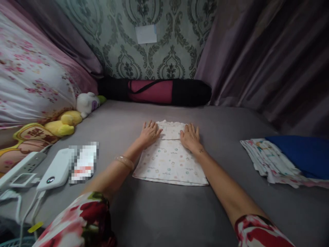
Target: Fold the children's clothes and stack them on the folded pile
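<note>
A small cream garment with a tiny coloured print lies flat on the grey bed sheet, its far part folded over. My left hand rests flat on the garment's far left corner, fingers spread. My right hand lies flat on its far right side, fingers stretched out. Both palms press down on the cloth and neither hand grips anything. A pale bangle sits on my left wrist.
A stack of folded printed cloths and a blue cloth lie at the right. At the left are a white power bank, a power strip, cables, plush toys and a floral pillow. A black-and-red roll lies along the far wall.
</note>
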`<state>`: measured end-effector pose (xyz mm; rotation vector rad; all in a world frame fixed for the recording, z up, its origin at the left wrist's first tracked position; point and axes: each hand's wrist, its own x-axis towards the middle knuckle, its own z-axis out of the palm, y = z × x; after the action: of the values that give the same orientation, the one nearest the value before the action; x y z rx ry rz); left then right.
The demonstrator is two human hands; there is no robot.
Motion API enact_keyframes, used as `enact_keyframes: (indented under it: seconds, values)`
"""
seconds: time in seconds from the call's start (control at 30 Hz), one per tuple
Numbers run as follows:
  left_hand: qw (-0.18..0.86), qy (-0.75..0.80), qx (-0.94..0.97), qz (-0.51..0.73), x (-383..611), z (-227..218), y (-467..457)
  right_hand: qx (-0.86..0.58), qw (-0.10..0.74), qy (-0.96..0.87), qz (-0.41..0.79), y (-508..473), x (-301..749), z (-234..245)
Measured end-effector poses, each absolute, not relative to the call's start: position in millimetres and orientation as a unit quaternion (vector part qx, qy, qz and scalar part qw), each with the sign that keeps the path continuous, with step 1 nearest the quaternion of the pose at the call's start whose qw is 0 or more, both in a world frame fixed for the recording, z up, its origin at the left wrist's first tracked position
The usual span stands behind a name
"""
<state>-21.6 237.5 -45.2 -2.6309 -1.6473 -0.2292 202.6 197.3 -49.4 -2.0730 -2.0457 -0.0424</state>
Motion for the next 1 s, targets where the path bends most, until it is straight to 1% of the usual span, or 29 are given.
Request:
enact_keyframes:
  seconds: [0.07,0.17,0.33,0.53,0.67,0.83,0.93,1.0]
  values:
    - [0.016,-0.485,-0.870,-0.090,-9,-43,243,-0.662,0.136,-0.736,-0.029,204,194,-46]
    - [-0.016,-0.457,-0.885,-0.083,6,-50,256,-0.611,0.129,-0.781,-0.003,215,184,-49]
    - [-0.038,-0.497,-0.863,-0.089,10,-66,268,-0.625,0.113,-0.772,0.033,225,183,-57]
    - [-0.016,-0.488,-0.870,-0.060,13,-52,261,-0.619,0.063,-0.778,0.085,231,185,-42]
    - [-0.021,-0.498,-0.866,-0.046,16,-54,258,-0.583,0.091,-0.806,0.047,230,181,-45]
    - [-0.052,-0.486,-0.872,-0.039,13,-58,263,-0.582,0.100,-0.804,0.074,230,180,-51]
    - [-0.063,-0.485,-0.870,-0.062,5,-53,261,-0.591,0.110,-0.793,0.099,230,193,-45]
    - [-0.046,-0.498,-0.861,-0.087,-3,-51,255,-0.614,0.128,-0.775,0.082,226,206,-43]
